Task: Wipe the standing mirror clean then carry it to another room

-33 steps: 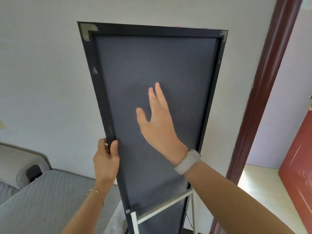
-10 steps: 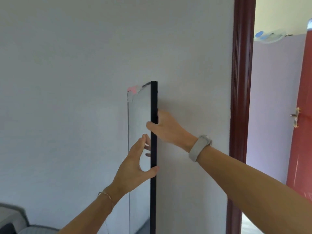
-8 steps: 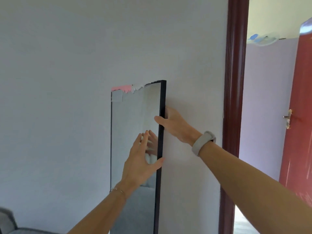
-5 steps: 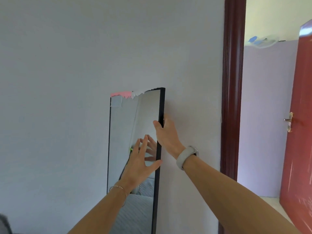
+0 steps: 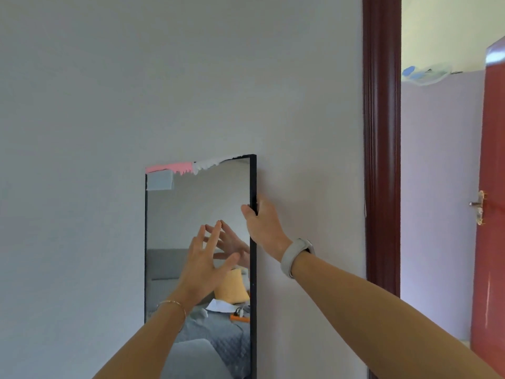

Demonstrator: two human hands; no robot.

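The standing mirror [image 5: 191, 214] stands upright against a pale grey wall [image 5: 109, 91], glass side facing the camera, its thin black frame visible down the right edge and the left; its lower part runs out of view at the bottom; along the top edge sits a ragged strip of pink and white residue [image 5: 188, 167], with a pale grey patch just below it in the upper left corner of the glass; the right hand [image 5: 263, 225] grips the right edge of the frame in its upper part, thumb on the front face and the fingers wrapped round behind, out of sight, so it is closed on the mirror; a pale wristband [image 5: 296, 257] circles that wrist; the left hand [image 5: 206, 265] is spread open in front of the glass, fingers splayed and pointing upward, the fingertips meeting their own reflection, though I cannot tell for certain whether they touch the surface; it holds nothing; a thin gold bracelet [image 5: 172, 305] lies across the left wrist; the glass reflects a bed with grey quilted bedding, a yellow pillow and some small items; to the right of the mirror, well apart, a dark brown door frame [image 5: 381, 146] rises; beyond it a red door [image 5: 493, 187] with a metal handle stands open against a lilac wall.
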